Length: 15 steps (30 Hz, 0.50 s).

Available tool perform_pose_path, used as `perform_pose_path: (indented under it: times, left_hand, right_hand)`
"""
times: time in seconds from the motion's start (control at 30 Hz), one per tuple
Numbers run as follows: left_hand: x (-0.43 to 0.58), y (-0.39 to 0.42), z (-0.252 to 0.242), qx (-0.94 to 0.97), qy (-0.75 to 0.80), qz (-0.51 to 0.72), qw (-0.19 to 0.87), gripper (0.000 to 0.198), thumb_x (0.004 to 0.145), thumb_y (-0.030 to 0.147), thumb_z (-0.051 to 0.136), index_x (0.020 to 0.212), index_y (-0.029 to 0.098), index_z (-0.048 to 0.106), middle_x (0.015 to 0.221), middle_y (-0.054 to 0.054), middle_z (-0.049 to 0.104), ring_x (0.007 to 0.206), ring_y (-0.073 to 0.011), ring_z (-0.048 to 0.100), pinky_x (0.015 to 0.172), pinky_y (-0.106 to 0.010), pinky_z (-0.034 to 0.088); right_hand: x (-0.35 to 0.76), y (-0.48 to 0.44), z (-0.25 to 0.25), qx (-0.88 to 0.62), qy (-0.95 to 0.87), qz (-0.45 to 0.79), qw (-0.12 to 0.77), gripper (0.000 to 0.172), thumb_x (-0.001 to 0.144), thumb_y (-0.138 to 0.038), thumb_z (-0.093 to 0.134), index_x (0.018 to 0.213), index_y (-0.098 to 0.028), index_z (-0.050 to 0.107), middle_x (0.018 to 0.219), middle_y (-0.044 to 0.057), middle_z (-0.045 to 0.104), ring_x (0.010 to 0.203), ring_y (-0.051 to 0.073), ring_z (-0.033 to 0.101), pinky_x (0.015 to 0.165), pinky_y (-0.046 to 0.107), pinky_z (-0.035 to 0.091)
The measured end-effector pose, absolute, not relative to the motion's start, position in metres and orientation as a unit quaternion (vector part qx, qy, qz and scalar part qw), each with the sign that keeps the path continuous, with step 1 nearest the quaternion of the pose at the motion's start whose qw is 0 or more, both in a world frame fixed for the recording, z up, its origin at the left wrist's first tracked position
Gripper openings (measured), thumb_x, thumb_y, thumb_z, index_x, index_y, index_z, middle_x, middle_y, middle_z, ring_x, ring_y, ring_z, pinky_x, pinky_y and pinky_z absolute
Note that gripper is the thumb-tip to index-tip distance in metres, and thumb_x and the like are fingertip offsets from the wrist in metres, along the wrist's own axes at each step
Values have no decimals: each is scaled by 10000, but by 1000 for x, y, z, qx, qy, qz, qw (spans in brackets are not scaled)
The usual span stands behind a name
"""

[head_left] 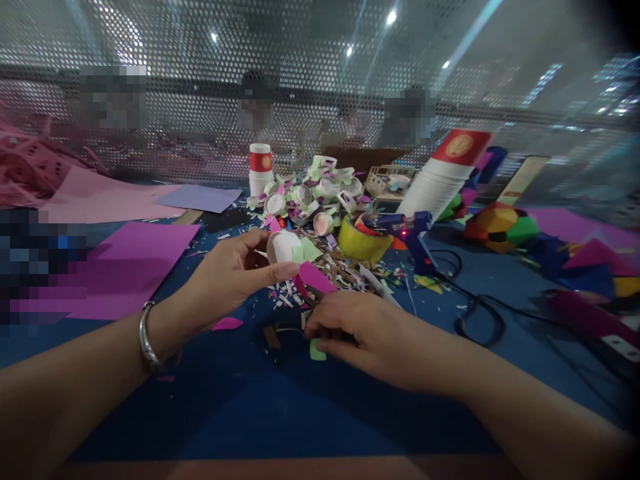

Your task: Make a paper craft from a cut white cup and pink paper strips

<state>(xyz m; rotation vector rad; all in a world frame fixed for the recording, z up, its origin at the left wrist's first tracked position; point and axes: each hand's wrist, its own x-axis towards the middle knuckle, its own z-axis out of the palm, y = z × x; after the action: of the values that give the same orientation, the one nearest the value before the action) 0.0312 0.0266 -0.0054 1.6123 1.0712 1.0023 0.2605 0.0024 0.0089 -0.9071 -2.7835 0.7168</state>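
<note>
My left hand (227, 277) is closed on a small white paper cup (283, 246), thumb along its near side. Pale green paper (310, 249) and magenta paper (316, 277) stick out from the cup's right side. Lower and to the right, my right hand (363, 333) is low over the blue table, fingers curled together at a small light green paper piece (317, 351). Some of its fingertips are hidden. Just beyond both hands lies a pile of cut white cup pieces with green and purple paper (325, 190).
A blue glue gun (413, 237) with a red light rests at a yellow roll (364, 240); its black cable (483, 313) loops rightward. Stacked paper cups (435, 180) lean at the back right. Purple sheets (135, 267) lie left. Paper scraps litter the blue table (280, 413).
</note>
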Motion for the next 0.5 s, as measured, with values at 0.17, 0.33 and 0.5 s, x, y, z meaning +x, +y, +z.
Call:
perform_pose_path:
  times: [0.17,0.33,0.5]
  left_hand:
    - [31,25,-4,659,439,404,458,387,791,426,757,1076,189,643,1028,-65,685,936,-229,634,818,-369,495]
    - [32,25,-3,673,446,397,436,359,787,431,747,1036,192,652,1001,-59,689,890,-215,641,772,-346,498]
    - [32,24,-3,685,452,395,413,345,777,430,735,1019,194,665,1007,-69,699,848,-208,643,708,-321,500]
  right_hand:
    - [261,4,10,-305,-919,240,66,101,903,-113,575,876,-151,665,878,24,667,820,143,597,768,267,438]
    - [262,5,13,-343,-911,223,61,93,910,-158,583,848,-146,652,833,29,649,738,140,557,683,264,412]
    - [262,7,13,-345,-911,218,64,144,936,-211,566,835,-142,643,796,23,632,707,132,539,660,256,391]
